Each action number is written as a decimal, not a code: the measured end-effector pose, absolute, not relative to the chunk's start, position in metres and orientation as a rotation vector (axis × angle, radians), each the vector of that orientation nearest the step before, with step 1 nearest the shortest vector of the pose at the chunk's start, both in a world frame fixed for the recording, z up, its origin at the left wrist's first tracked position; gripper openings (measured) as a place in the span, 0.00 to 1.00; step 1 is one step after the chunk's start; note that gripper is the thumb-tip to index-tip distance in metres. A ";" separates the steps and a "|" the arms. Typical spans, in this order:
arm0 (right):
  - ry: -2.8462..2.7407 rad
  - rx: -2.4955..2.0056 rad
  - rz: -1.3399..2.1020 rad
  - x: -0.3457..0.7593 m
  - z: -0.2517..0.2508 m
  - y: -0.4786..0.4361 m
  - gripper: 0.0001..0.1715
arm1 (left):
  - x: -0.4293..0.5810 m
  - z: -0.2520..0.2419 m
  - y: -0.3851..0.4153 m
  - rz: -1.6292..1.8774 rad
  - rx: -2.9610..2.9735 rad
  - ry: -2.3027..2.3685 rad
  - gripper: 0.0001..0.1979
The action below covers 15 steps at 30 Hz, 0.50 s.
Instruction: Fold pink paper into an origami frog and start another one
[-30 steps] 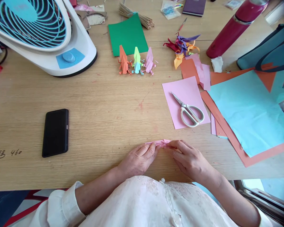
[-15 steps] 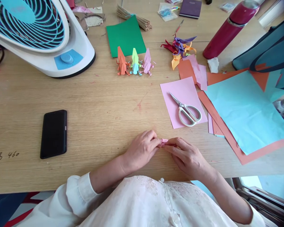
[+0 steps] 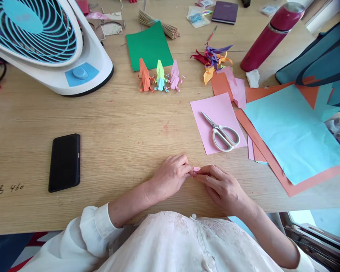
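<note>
Between my two hands, close to the table's front edge, is a small folded piece of pink paper (image 3: 196,169). My left hand (image 3: 171,175) pinches its left end with thumb and fingers. From the other side my right hand (image 3: 222,187) grips the right end, its fingers closed. Most of the paper is hidden by my fingertips. Just beyond my right hand, scissors (image 3: 223,135) with white handles lie on a square pink sheet (image 3: 200,109). Farther back, three origami figures (image 3: 159,77), orange, green-blue and pink, stand in a row.
A green sheet (image 3: 149,47) lies behind the figures, beside a bundle of sticks (image 3: 170,29). At left are a fan (image 3: 93,64) and a black phone (image 3: 64,162). Colourful folded paper (image 3: 214,58), a red flask (image 3: 268,39), a blue sheet (image 3: 294,132) and a bag (image 3: 308,56) occupy the right.
Both hands keep their pinch on the pink paper, with only slight finger movement. The whole view has shifted a little.
</note>
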State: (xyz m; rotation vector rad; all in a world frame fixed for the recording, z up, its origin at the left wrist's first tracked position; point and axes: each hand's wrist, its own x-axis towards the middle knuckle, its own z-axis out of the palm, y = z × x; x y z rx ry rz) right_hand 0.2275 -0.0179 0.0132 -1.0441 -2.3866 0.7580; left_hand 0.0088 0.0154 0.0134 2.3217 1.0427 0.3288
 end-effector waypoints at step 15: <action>-2.516 -0.978 0.685 0.228 0.018 -0.014 0.22 | 0.017 0.029 0.024 0.275 2.092 1.106 0.07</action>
